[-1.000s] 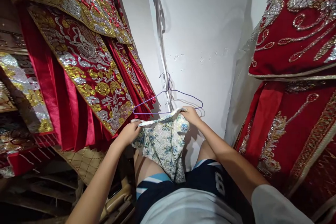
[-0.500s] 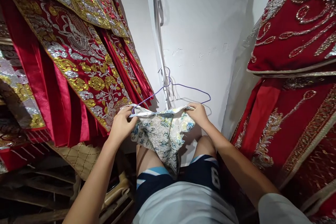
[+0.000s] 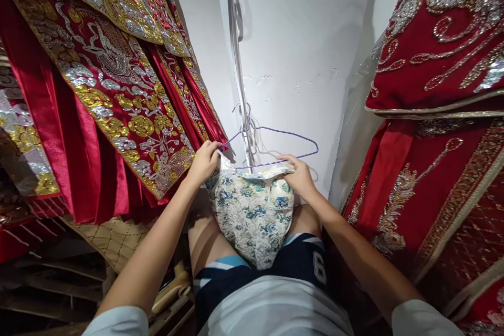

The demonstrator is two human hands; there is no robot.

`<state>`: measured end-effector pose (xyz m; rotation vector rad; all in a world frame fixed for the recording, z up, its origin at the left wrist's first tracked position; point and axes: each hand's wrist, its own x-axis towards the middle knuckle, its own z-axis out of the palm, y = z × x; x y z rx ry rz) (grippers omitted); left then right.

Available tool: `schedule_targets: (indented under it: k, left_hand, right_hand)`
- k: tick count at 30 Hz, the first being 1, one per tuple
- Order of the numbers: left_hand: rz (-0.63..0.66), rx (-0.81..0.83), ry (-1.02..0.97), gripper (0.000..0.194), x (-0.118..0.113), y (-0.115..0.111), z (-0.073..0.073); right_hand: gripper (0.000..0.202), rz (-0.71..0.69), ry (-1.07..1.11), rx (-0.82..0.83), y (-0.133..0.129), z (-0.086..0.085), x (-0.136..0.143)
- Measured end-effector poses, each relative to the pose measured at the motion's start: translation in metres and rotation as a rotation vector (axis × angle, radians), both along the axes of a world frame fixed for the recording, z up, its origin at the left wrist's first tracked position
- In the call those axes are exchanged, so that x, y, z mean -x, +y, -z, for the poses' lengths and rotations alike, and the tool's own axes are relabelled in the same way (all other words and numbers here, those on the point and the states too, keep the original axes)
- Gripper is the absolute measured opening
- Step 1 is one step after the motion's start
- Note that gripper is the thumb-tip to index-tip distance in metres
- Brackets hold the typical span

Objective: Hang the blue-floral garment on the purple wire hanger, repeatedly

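Observation:
My left hand [image 3: 205, 160] grips the top left corner of a white garment with blue and green flowers [image 3: 252, 215], at the left end of a thin purple wire hanger [image 3: 283, 134]. My right hand [image 3: 299, 174] pinches the garment's top right edge just under the hanger's lower bar. The cloth hangs down in front of my knees. The hanger's hook sits against a white cable strip [image 3: 236, 63] on the wall.
Red robes with gold and silver embroidery [image 3: 106, 89] hang close on the left, and more embroidered red robes [image 3: 437, 115] on the right. A white wall [image 3: 307, 52] is straight ahead. Quilted tan cloth [image 3: 114, 239] and wooden pieces lie at lower left.
My left hand has risen and moved right to the hanger's left end, drawing the garment's top edge up. The right hand shifted slightly, and the cloth now hangs wider.

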<state>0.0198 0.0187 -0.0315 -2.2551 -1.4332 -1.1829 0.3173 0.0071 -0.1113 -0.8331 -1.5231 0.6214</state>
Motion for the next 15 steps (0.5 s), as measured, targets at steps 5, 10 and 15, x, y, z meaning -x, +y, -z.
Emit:
schedule_targets:
  k: [5, 10, 15]
  left_hand:
    - [-0.065, -0.06, 0.051, 0.031, 0.004, -0.004, -0.001]
    - [-0.16, -0.012, 0.002, 0.022, 0.01, -0.004, -0.01]
    - [-0.242, 0.049, -0.419, 0.024, 0.033, 0.001, -0.005]
  right_hand:
    - [0.081, 0.242, 0.062, -0.014, 0.007, -0.023, -0.04]
    - [0.033, 0.04, -0.158, 0.189, 0.02, -0.055, -0.077]
    - [0.034, -0.279, -0.063, 0.3, 0.022, -0.074, -0.078]
